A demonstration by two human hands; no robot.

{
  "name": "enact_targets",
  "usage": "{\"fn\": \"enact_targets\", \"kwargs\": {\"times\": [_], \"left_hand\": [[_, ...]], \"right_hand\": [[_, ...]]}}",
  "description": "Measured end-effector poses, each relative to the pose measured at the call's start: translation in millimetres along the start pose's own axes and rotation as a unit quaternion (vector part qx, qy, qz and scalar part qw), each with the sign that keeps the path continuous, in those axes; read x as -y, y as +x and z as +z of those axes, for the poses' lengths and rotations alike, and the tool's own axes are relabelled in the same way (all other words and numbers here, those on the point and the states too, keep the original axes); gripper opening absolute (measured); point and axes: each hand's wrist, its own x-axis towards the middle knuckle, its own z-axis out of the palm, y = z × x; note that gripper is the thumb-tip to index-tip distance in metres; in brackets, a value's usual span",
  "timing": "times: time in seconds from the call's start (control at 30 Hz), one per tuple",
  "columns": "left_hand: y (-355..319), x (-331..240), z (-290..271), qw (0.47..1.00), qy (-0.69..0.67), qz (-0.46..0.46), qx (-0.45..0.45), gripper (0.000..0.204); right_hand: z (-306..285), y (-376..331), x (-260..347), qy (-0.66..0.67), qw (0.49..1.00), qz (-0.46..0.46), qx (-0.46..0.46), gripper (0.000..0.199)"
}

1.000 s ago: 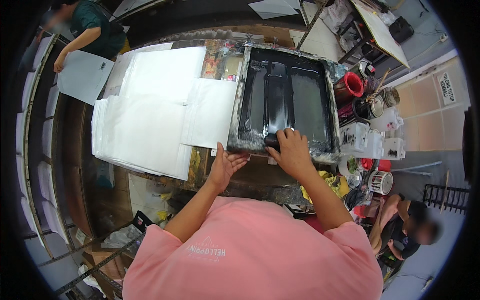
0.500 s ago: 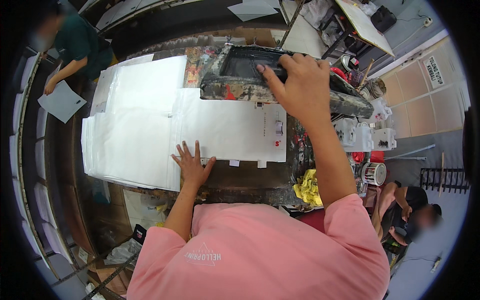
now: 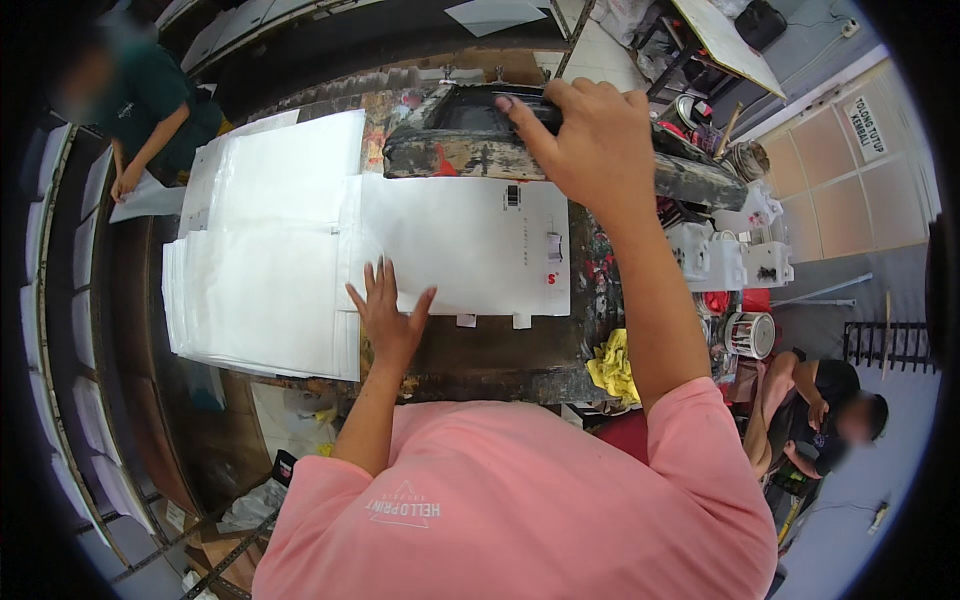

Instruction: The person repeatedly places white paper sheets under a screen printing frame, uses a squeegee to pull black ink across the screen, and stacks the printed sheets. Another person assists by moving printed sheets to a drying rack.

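Note:
My right hand (image 3: 598, 150) is closed on the screen-printing frame (image 3: 470, 160), a worn dark wooden frame smeared with paint and tilted up at the table's far side. Below it a white sheet (image 3: 450, 235), perhaps a flat bag, lies with a barcode and small red and dark prints toward its right end. At the sheet's near left edge is my left hand (image 3: 390, 320), its fingers spread and nothing held; whether it presses down I cannot tell. Left of it lies a stack of white sheets (image 3: 255, 290), overlapping the printed sheet's left edge.
A crumpled yellow cloth (image 3: 614, 367) lies at the table's right edge. Beside it are a paint can (image 3: 749, 335) and white plastic containers (image 3: 715, 262). A co-worker in dark green (image 3: 150, 100) handles a sheet at far left; another person (image 3: 810, 410) sits at right.
The frame has risen and shifted slightly away with my right hand, uncovering more of the sheet and its barcode. My left hand has moved a little. The co-worker's sheet has moved toward the table.

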Motion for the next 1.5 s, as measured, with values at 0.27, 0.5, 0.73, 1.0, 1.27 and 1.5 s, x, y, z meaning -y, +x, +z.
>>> {"fn": "enact_targets", "kwargs": {"times": [0.27, 0.5, 0.73, 1.0, 1.27, 1.5], "left_hand": [[54, 54, -63, 0.989, 0.021, -0.067, -0.127, 0.067], [20, 190, -113, 0.947, 0.191, -0.236, -0.107, 0.076], [-12, -19, 48, 0.971, -0.016, 0.199, 0.132, 0.06], [-27, -59, 113, 0.957, 0.016, 0.177, 0.228, 0.059], [-29, -62, 115, 0.957, 0.019, 0.186, 0.222, 0.059], [-32, -58, 128, 0.965, 0.011, 0.18, 0.192, 0.054]], "right_hand": [[-3, -10, 3, -0.025, 1.0, -0.007, 0.016, 0.065], [-3, -16, 4, -0.01, 1.0, 0.001, 0.011, 0.063], [0, 2, -4, -0.037, 0.999, -0.002, 0.004, 0.064], [1, 9, -7, -0.006, 1.0, 0.004, -0.001, 0.063], [3, -1, -2, -0.007, 1.0, 0.012, 0.01, 0.065], [3, -15, 2, -0.01, 1.0, 0.011, 0.007, 0.063]]}}
